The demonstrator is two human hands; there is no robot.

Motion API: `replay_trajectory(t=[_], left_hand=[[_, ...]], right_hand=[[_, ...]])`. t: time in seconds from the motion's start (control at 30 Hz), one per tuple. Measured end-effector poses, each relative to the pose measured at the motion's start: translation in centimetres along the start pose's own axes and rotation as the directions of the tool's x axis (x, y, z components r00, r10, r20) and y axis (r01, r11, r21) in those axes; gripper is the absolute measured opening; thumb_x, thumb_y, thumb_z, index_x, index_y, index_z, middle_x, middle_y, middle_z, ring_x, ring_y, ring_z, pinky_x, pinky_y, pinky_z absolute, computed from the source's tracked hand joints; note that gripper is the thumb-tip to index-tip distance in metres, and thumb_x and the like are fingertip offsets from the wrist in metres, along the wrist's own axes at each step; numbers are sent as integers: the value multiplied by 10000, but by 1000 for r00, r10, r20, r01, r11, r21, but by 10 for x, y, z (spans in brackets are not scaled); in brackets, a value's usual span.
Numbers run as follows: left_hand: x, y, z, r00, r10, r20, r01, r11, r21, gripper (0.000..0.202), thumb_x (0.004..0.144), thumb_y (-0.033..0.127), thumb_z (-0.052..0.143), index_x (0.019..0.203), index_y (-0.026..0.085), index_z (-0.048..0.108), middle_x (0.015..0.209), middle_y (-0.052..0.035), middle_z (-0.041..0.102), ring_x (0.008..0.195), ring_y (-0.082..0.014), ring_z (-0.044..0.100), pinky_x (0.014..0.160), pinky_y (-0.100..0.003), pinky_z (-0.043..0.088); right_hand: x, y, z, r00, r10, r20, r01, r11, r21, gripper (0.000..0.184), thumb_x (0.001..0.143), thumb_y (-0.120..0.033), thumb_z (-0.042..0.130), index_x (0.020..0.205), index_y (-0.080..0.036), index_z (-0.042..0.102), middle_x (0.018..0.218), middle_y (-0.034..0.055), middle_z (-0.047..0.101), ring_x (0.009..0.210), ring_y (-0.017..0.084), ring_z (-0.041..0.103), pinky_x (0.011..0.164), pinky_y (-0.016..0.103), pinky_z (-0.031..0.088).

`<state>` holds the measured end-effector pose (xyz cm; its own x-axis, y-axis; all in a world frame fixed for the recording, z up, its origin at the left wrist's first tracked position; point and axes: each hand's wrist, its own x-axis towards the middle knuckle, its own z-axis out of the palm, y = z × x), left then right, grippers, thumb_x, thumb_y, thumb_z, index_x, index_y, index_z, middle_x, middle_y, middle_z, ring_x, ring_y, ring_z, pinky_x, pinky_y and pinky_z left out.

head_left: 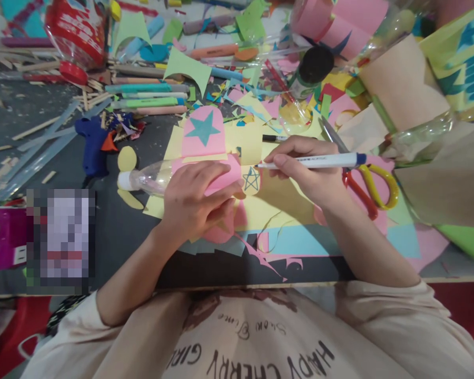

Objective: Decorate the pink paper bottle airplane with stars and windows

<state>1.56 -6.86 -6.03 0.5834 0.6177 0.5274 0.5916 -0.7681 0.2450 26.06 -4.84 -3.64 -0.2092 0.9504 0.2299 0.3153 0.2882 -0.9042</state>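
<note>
A clear plastic bottle [152, 176] with a white cap lies on its side, wrapped in pink paper and fitted with paper wings. One pink wing [189, 116] bears a teal star. My left hand [199, 197] lies over the bottle's pink wrap with its fingers spread, pressing it down. Between my right hand's [300, 163] thumb and fingers is a white marker pen [327, 160] with a blue end. Its tip touches the edge of a small yellow paper piece [252, 181], on which a star is drawn in dark outline.
Scissors [375, 192] with red and yellow handles lie right of my right hand. A blue glue gun [92, 145] sits at the left. Markers [150, 88], wooden sticks and paper scraps crowd the back. A red-labelled bottle [77, 37] and a black-capped jar [314, 66] stand there too.
</note>
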Motion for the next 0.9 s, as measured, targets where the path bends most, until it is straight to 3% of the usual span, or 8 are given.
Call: replay_trajectory(t=[0.2,0.3,0.9], left_hand=[[3,1,1,995,54,-85,-50,997,56,252,920,254,592,1160,304,646,1194,-58,727,1057,-272,702,852,-443,580],[3,1,1,995,67,-78,-61,995,73,246,916,244,594,1150,287,657,1190,-67,722,1054,-272,697,854,-438,578],[1,0,-1,1000,13,-20,-13,999,-34,352,886,207,649,1205,356,650,1258,-50,691,1130,-294,674,911,-473,561]], right_hand=[[1,-6,3,999,-25,40,25,1000,0,321,943,-430,649,733,-193,702,672,-3,692,593,110,609,549,257,522],[1,-7,2,999,-11,46,11,1000,-6,315,942,-416,650,726,-192,698,667,-1,691,579,107,598,535,253,506],[-2,-13,1,995,19,94,-14,998,-59,359,967,-441,622,714,-196,693,653,0,695,575,105,593,541,248,484]])
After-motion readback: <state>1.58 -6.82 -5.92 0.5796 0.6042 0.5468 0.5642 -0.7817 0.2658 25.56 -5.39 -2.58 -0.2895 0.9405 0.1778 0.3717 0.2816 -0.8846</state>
